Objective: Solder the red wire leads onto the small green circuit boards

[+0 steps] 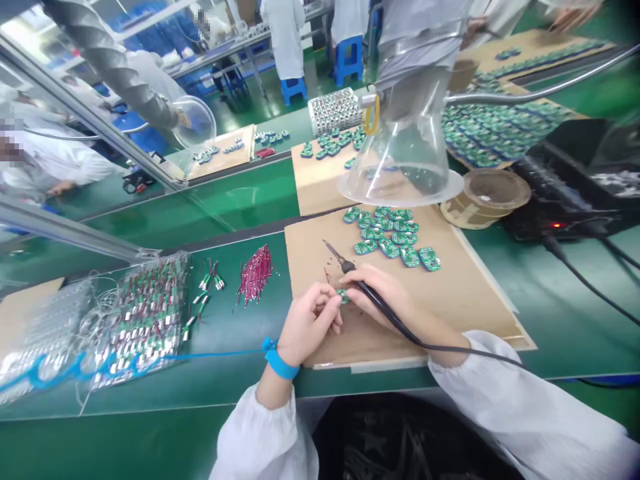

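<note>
Working across the bench from the left: two clear plastic bags sit at the edge, one of shiny metal parts [45, 327], the other packed with wired green boards [143, 320]. The bag plastic glare makes it hard to count or really make out what's inside. Next come a few loose wired pieces [205, 290] and a bundle of red wires [256, 273], lying straight on the green workbench [240, 387].

A blue wrist strap [281, 363] circles the left wrist, with its blue cord [215, 355] running off over the bags. The left hand [307, 323] pinches a small green circuit board [343, 297] at its fingertips, just above the cardboard sheet [400, 333], and those fingers hide most of the board. The right hand [380, 293] is right beside it, gripping a soldering iron [350, 268] pen-style, with the tip [330, 248] angled up and away, clear of the board.

Past that, a loose pile of green boards [393, 237] sits on the cardboard under a clear plastic hood [400, 160]. Further right are a round brown tub [485, 198], contents hard to tell, and a black soldering station [565, 200] with a small red light, partly cut off by the frame edge.
</note>
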Available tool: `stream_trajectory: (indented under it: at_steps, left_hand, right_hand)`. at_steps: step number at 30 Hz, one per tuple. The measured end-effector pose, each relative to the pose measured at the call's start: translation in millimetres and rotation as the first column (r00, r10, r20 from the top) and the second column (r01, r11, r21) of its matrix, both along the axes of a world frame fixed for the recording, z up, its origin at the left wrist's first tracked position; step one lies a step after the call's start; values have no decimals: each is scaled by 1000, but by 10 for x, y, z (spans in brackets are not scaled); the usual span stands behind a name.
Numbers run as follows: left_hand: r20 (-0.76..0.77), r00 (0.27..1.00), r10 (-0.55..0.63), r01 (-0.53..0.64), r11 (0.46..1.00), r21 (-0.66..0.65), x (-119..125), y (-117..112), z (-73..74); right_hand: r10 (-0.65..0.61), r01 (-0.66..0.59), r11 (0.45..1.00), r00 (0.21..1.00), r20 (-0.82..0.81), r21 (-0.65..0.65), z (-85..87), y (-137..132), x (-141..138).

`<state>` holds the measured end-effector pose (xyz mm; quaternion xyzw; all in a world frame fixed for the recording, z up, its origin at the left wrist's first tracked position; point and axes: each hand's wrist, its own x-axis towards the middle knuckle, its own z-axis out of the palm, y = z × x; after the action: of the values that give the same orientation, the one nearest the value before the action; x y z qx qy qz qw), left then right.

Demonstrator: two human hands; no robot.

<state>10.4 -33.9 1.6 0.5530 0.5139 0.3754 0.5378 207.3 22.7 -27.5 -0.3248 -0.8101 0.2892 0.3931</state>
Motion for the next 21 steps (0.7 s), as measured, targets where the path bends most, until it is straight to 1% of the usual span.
stream_trajectory:
  at_steps: [3, 9, 13, 17, 21]
  left_hand:
    - [39, 999, -29, 29, 1000, -6, 14, 11, 6]
    - [-7, 998, -63, 63, 998, 25, -25, 17, 4]
    - [-19, 999, -51, 51, 998, 23, -17, 19, -2]
    - [-67, 997, -43, 46, 998, 39, 8, 17, -2]
    - [-45, 999, -13, 14, 999, 40, 34, 13, -20]
  right_hand:
    - [25, -25, 1000, 999, -22, -13, 5, 0, 6]
    - [61, -64, 997, 997, -56, -44, 6, -10, 21]
    - [77, -81, 995, 994, -71, -50, 23, -24, 26]
    - [91, -96, 993, 993, -73, -67, 50, -29, 33]
    - [63, -73, 993, 993, -102, -94, 61, -38, 37]
